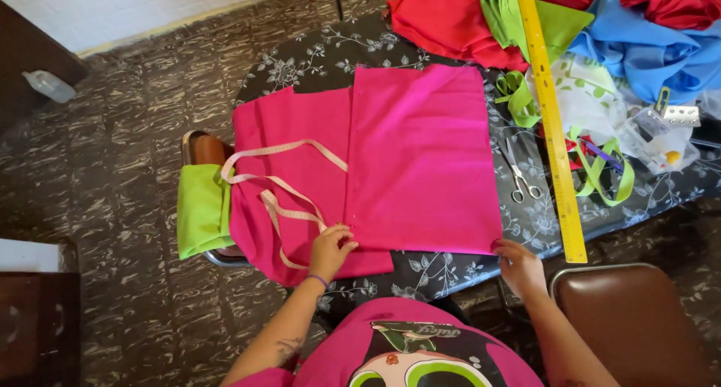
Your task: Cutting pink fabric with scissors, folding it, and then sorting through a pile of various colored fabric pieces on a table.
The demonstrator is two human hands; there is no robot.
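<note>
A folded bright pink cloth point(420, 154) lies flat on the table with a dark floral cover point(451, 270). My left hand point(330, 249) pinches its near left corner, where a pink measuring tape point(282, 184) loops across a second pink piece point(289, 169) that hangs off the table's left edge. My right hand point(518, 265) rests on the near right corner of the folded cloth, fingers pressing its edge.
Scissors point(518, 178) and a long yellow ruler point(552, 124) lie right of the cloth. Red point(443, 19), green point(526, 19) and blue point(646, 49) fabrics pile at the back right. A chair with green cloth point(201, 210) stands left; a brown chair point(638, 319) near right.
</note>
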